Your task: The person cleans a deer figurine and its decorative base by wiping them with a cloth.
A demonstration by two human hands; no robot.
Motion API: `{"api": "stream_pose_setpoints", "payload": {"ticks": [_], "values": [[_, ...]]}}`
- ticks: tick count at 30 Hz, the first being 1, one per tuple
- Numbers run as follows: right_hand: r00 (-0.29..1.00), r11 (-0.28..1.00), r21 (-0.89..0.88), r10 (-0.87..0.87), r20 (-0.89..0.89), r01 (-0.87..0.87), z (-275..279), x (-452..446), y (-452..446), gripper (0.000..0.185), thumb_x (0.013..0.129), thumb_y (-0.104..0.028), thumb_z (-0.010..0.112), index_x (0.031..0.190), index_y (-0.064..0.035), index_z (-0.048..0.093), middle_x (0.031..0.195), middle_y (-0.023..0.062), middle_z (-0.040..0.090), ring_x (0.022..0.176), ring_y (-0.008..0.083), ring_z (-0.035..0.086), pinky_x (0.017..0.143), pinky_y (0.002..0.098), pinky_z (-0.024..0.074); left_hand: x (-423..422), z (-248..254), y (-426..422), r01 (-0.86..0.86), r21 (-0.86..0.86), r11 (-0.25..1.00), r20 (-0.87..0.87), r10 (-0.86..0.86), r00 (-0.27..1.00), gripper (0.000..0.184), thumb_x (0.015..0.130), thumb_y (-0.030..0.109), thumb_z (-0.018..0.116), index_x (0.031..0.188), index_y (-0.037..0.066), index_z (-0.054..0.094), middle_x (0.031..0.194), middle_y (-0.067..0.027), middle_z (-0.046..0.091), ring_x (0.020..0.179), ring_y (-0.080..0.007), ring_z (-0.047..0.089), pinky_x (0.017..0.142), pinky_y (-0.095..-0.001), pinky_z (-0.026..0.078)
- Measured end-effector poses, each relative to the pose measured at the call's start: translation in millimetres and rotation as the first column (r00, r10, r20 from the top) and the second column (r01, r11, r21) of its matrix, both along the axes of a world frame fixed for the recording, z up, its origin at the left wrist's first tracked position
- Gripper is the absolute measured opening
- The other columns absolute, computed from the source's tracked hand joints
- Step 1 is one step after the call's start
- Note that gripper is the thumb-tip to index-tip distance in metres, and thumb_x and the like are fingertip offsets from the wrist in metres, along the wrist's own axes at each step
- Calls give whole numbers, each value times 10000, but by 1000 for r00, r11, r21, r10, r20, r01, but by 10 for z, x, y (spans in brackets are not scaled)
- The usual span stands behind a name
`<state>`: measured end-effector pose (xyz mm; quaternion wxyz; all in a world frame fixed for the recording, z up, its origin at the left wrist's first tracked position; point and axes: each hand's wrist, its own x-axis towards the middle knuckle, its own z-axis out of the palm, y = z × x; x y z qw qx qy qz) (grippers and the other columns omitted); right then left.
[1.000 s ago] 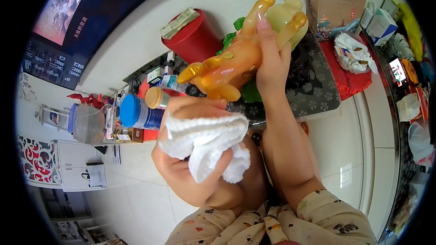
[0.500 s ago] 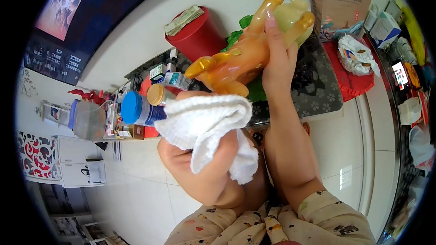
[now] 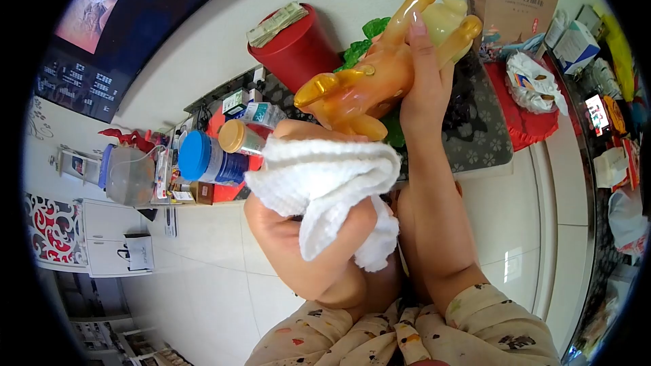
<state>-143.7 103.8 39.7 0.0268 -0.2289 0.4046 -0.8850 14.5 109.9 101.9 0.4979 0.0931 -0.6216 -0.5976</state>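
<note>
A glossy orange and gold animal figurine is tilted over the dark flower-patterned tabletop. My right hand grips it by the body, the thumb lying along one gold-tipped leg. My left hand is closed on a bunched white cloth, just below the figurine's lower left end. The cloth hides part of that hand, and whether it touches the figurine is unclear. Behind the figurine are green leaf shapes and a pale green rounded piece.
A red bin with banknotes on its lid stands by the wall. Left of my left hand are a blue-lidded tub, a jar and small boxes. At right are a paper bag and a white plastic bag on red cloth.
The figurine and my right hand have shifted a little to the right and upward. My left hand has moved right with the cloth, which covers more of the hand.
</note>
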Motion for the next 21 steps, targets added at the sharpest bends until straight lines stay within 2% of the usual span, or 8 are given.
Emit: {"api": "stream_pose_setpoints", "payload": {"ticks": [5, 6, 9, 11, 14, 17, 21], "values": [[999, 1000, 0, 19, -26, -19, -26, -18, -5, 340, 979, -307, 504, 1028, 24, 568, 845, 126, 638, 729, 186, 640, 679, 296, 529, -1, -109, -282, 110, -344, 933, -40, -131, 991, 326, 528, 71, 709, 837, -34, 709, 831, -156, 672, 808, -274, 609, 738, -356, 462], [999, 1000, 12, 10, -35, -10, -25, -21, -4, 341, 980, -307, 500, 1027, 23, 570, 846, 125, 638, 729, 186, 641, 680, 296, 529, 0, -110, -302, 118, -370, 922, -42, -144, 989, 329, 528, 82, 717, 837, -32, 709, 831, -157, 673, 807, -275, 609, 738, -360, 460], [996, 991, -127, 47, 72, -38, 11, 27, -26, 379, 953, -314, 594, 881, 49, 678, 747, 44, 639, 696, 88, 573, 638, 226, 455, -2, -111, -341, 124, -415, 901, -46, -156, 987, 326, 538, 105, 734, 835, -28, 710, 843, -159, 676, 805, -275, 608, 739, -362, 456], [996, 991, -127, 51, 76, -41, 13, 31, -24, 380, 951, -315, 597, 878, 50, 678, 752, 51, 647, 695, 91, 580, 642, 231, 463, -2, -123, -368, 129, -421, 898, -55, -167, 984, 322, 549, 115, 738, 835, -27, 708, 849, -159, 676, 804, -274, 608, 737, -359, 456], [996, 993, -113, 42, 84, -32, 28, 34, -19, 387, 949, -319, 601, 872, 52, 677, 753, 54, 651, 691, 93, 584, 644, 232, 467, 55, -118, -297, 114, -274, 955, 28, -111, 993, 301, 570, 100, 735, 839, -30, 702, 869, -165, 677, 802, -260, 609, 729, -341, 455], [995, 994, -109, 39, 94, -29, 54, 43, -11, 394, 948, -326, 603, 867, 53, 677, 755, 52, 653, 690, 94, 587, 644, 230, 469, 70, -73, -129, 7, -116, 993, 76, 2, 997, 287, 594, 53, 719, 863, -35, 675, 887, -159, 666, 799, -228, 604, 728, -316, 452], [994, 993, -109, 53, 95, -43, 41, 28, -13, 397, 946, -331, 607, 867, 51, 679, 760, 55, 656, 694, 98, 599, 646, 225, 472, 4, -51, 5, -138, 10, 990, 84, 137, 987, 287, 631, -7, 684, 909, -36, 619, 894, -130, 636, 792, -190, 590, 734, -294, 447]]}}
